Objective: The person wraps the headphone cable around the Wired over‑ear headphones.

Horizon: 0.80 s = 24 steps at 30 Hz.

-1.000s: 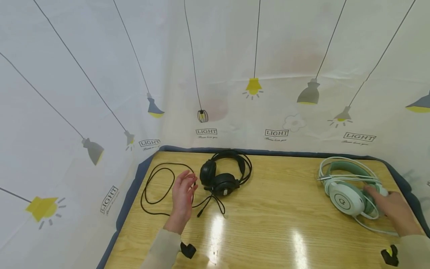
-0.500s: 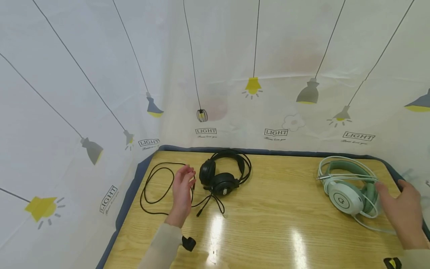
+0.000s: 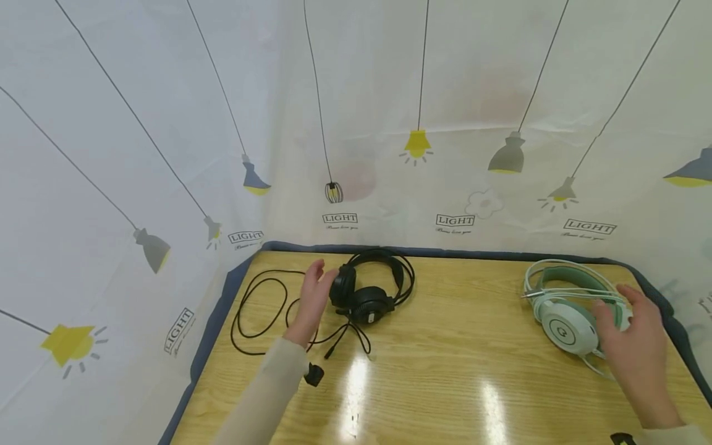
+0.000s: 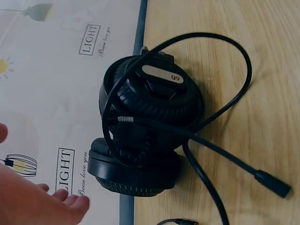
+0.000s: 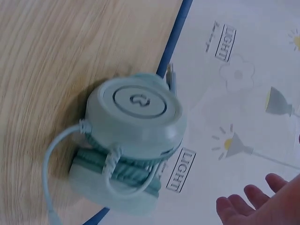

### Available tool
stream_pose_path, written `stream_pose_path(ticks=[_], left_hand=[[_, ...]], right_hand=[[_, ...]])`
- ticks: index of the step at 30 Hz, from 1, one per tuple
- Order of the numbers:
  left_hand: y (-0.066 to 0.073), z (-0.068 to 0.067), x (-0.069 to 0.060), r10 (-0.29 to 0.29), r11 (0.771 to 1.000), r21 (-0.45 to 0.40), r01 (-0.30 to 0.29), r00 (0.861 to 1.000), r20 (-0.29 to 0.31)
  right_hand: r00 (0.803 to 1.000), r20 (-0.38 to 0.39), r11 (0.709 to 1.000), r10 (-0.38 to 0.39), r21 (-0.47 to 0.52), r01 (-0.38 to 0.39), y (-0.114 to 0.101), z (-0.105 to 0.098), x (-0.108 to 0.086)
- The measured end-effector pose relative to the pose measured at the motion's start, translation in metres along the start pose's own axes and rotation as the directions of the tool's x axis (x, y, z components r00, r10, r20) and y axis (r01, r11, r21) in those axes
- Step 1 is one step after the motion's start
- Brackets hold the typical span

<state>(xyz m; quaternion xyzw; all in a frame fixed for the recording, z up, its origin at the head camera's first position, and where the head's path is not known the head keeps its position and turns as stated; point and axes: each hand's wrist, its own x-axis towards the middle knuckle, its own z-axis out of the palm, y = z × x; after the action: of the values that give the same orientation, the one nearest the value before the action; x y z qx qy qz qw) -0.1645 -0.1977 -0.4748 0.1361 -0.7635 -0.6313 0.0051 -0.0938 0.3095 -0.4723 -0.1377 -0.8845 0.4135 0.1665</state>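
Black over-ear headphones [image 3: 371, 303] with a boom microphone [image 4: 272, 183] lie on the table's back left part. My left hand [image 3: 313, 303] hovers just left of their ear cup, fingers loosely extended and holding nothing; in the left wrist view some fingers [image 4: 70, 204] show apart from the headphones. Pale green headphones [image 3: 566, 327], their cable wound round the headband, lie at the back right. Beside their right ear cup is my right hand [image 3: 636, 343], thumb and fingers spread apart. In the right wrist view its fingers [image 5: 255, 197] appear clear of the green headphones.
A long black cable [image 3: 239, 321] lies looped on the wooden table [image 3: 456, 346] to the left. Behind the table hangs a white cloth [image 3: 384, 93] printed with lamps, bordered by a dark blue edge [image 3: 473, 253].
The right hand has come off the green headphones, moved right, then returned beside them. My left hand has shifted slightly up and right, nearer the black headphones.
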Motion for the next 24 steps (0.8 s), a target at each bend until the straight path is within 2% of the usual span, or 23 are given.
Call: stream_pose_path(ticks=[4, 9, 14, 20, 24], left_hand=[[0.003, 0.002, 0.013, -0.085, 0.995, 0.062, 0.08, 0.994, 0.074], [-0.002, 0.008, 0.028, -0.155, 0.983, 0.109, 0.145, 0.984, 0.091], [-0.012, 0.013, 0.034, -0.197, 0.974, 0.134, 0.183, 0.975, 0.099], [-0.016, 0.015, 0.037, -0.246, 0.961, 0.151, 0.23, 0.965, 0.093], [-0.022, 0.014, 0.04, -0.287, 0.952, 0.145, 0.269, 0.951, 0.119]], right_hand=[[0.998, 0.016, 0.998, -0.056, 0.031, 0.055, -0.006, 0.009, -0.009], [0.994, 0.057, 0.995, -0.097, 0.043, 0.095, -0.013, 0.019, -0.019], [0.989, 0.087, 0.993, -0.115, 0.037, 0.113, -0.016, 0.025, -0.024], [0.985, 0.103, 0.99, -0.138, 0.027, 0.136, -0.014, 0.029, -0.027], [0.985, 0.102, 0.99, -0.14, 0.04, 0.137, -0.012, 0.032, -0.027]])
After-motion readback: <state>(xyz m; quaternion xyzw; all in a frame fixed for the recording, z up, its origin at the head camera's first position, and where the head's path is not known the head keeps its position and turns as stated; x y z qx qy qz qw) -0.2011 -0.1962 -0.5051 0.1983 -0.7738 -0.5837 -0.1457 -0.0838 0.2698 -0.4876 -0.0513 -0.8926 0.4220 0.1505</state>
